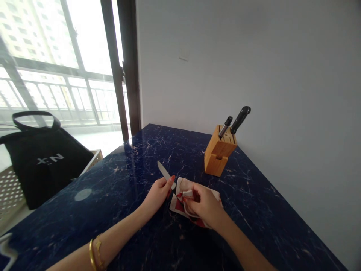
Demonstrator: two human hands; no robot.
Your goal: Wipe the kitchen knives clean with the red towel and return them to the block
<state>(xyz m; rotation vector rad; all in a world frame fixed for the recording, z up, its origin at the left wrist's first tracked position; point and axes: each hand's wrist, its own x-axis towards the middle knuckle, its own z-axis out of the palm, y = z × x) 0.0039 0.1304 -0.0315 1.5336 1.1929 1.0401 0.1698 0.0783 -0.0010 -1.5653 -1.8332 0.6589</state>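
Head view: left fingers (170, 181) pinch a knife blade (165, 171) while right fingers (196, 197) close on a red-and-white cloth (178, 207), still on the tabletop (135, 165).

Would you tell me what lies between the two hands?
In the head view, a red and white cloth lies between the left hand and the right hand, on the dark marble counter.

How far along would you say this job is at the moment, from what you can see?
Two knives already stand in the wooden block. In hand: the left hand holds a knife blade at the edge of a red-and-white cloth gathered by the right hand. Left: this knife is not yet in the block.
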